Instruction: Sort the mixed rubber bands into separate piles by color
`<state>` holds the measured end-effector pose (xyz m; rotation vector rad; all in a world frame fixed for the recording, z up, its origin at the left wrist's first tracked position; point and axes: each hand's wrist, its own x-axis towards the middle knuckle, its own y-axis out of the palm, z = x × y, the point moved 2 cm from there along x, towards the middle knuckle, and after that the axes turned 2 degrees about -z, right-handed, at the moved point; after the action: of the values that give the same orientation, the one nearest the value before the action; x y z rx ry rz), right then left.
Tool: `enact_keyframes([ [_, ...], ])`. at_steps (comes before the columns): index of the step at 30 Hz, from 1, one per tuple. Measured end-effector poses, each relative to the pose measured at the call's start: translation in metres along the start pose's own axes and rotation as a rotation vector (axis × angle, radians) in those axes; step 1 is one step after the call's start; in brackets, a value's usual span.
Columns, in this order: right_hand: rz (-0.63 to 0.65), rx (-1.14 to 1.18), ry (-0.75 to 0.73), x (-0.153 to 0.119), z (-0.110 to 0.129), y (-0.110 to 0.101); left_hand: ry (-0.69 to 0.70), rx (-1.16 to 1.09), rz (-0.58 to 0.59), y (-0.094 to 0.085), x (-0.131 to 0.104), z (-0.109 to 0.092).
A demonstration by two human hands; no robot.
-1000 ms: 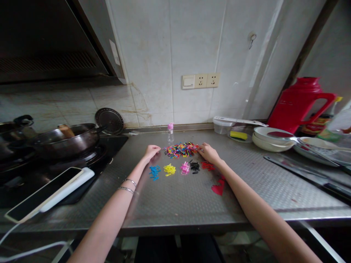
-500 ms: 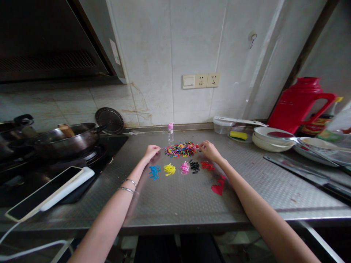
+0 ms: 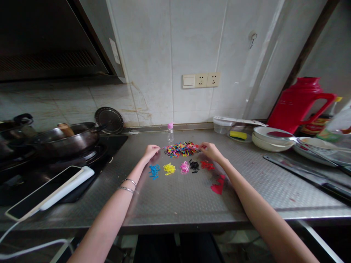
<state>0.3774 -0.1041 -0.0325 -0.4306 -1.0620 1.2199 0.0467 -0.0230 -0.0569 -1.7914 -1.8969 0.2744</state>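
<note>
A mixed pile of small coloured rubber bands (image 3: 181, 149) lies on the metal counter between my hands. My left hand (image 3: 151, 151) is at the pile's left end, thumb and fingers pinched together. At the right end, the fingertips of my right hand (image 3: 210, 151) are closed against the pile's edge. Whatever either pinch holds is too small to make out. Nearer me is a row of single-colour heaps: blue bands (image 3: 154, 171), yellow bands (image 3: 169, 168), pink bands (image 3: 184, 167), black bands (image 3: 194, 166) and red bands (image 3: 207, 165).
Behind the pile stands a small clear bottle (image 3: 170, 133) with a pink top. A torn red piece (image 3: 218, 185) lies by my right forearm. Left are a phone (image 3: 45, 191) and a pan (image 3: 65, 140); right are bowls (image 3: 271, 144), a knife (image 3: 304, 175) and a red thermos (image 3: 297, 104).
Hardly anything differs. Both hands stay at the two ends of the mixed pile, with only slight shifts of the fingers. The sorted heaps look the same.
</note>
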Motion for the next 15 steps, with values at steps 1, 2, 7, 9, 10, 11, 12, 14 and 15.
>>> enact_keyframes([
  [1, -0.006, 0.026, 0.003, 0.001, 0.000, -0.002, -0.006, 0.003, -0.002, 0.000, 0.000, 0.000],
  [2, -0.008, 0.050, 0.009, 0.002, -0.001, -0.005, -0.015, 0.008, -0.004, 0.000, -0.001, -0.001],
  [7, 0.090, 0.175, 0.041, 0.007, -0.004, -0.019, -0.059, -0.003, -0.004, -0.001, -0.004, -0.006],
  [9, 0.188, 0.230, 0.055, 0.007, -0.003, -0.025, -0.065, -0.013, 0.007, -0.002, -0.005, -0.008],
  [10, 0.243, 0.256, 0.063, 0.007, -0.002, -0.027, -0.067, -0.015, 0.009, -0.002, -0.005, -0.008],
  [11, 0.297, 0.277, 0.072, 0.006, -0.001, -0.029, -0.070, -0.015, 0.010, -0.002, -0.005, -0.009],
  [12, 0.348, 0.292, 0.081, 0.005, 0.000, -0.030, -0.070, -0.014, 0.011, -0.002, -0.005, -0.009],
  [14, 0.434, 0.302, 0.095, 0.002, 0.002, -0.031, -0.065, -0.014, 0.009, -0.002, -0.004, -0.009],
  [15, 0.472, 0.299, 0.094, -0.001, 0.002, -0.030, -0.062, -0.014, 0.008, -0.002, -0.004, -0.009],
])
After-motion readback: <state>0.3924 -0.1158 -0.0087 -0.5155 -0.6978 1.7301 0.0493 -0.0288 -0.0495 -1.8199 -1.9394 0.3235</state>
